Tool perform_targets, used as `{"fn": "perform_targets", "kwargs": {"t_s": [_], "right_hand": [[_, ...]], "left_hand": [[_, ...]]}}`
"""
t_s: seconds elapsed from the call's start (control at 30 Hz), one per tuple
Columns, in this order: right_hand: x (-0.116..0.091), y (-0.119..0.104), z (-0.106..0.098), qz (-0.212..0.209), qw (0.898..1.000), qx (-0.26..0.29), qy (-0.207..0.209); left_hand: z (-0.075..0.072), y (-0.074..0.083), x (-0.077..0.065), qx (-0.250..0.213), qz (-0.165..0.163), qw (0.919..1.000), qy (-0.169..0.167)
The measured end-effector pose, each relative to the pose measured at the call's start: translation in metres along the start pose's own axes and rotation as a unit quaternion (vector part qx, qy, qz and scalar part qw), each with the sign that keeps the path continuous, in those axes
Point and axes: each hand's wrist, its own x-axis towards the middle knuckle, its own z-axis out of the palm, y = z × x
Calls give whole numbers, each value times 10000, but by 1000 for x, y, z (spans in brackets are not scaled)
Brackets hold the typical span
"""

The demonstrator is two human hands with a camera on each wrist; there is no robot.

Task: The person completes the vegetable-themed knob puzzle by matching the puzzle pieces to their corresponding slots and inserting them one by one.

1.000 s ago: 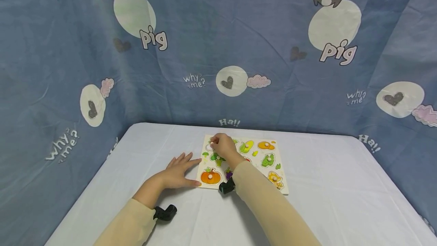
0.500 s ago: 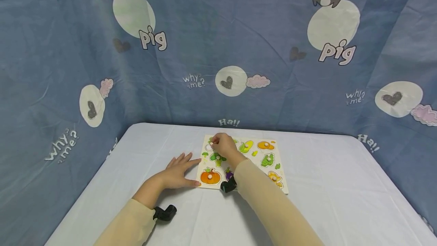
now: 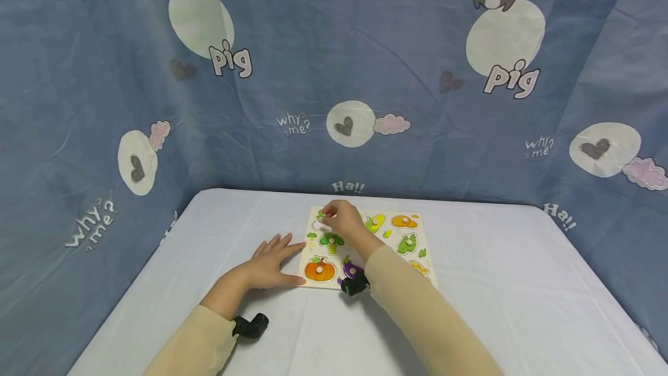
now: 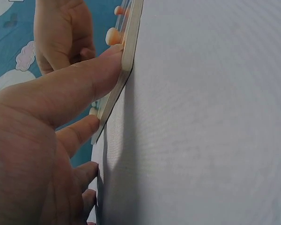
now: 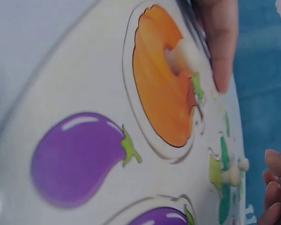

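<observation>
A pale wooden knob puzzle board (image 5: pixel 93 70) with vegetable pieces lies on the white table. At its near left corner is my left hand (image 3: pixel 268 263), fingers spread, thumb tip (image 4: pixel 113 56) on the board's edge and index finger touching its side. My right hand (image 3: pixel 341 219) hovers at the far left corner, fingertips loosely curled right by a white vegetable piece (image 3: pixel 318 226) with green leaves. In the right wrist view a gap shows between the right fingertips (image 5: pixel 273 157) and the nearest round knob (image 5: pixel 243 164); nothing shows in their grasp.
An orange pumpkin piece (image 3: pixel 320 270), a purple eggplant piece (image 3: pixel 352 271) and a broccoli piece (image 3: pixel 331 242) sit on the board's left part. Corn (image 3: pixel 374 223) lies farther back. The right sleeve (image 3: pixel 417 306) covers part of the board. A blue printed curtain (image 3: pixel 292 155) hangs behind the table.
My right hand's fingertips have lifted slightly up and away from the white vegetable piece, and the right forearm has shifted a little to the right. My left hand keeps its place.
</observation>
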Motion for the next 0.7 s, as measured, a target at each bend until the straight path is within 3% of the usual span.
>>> {"fn": "perform_targets", "kwargs": {"t_s": [0.4, 0.7], "right_hand": [[-25, -7, -27, -411, 9990, -159, -57], [-51, -8, -52, -520, 9985, 142, -130]], "left_hand": [[-3, 3, 0, -55, -13, 9999, -93], [-3, 4, 0, -74, -36, 9999, -96]]}}
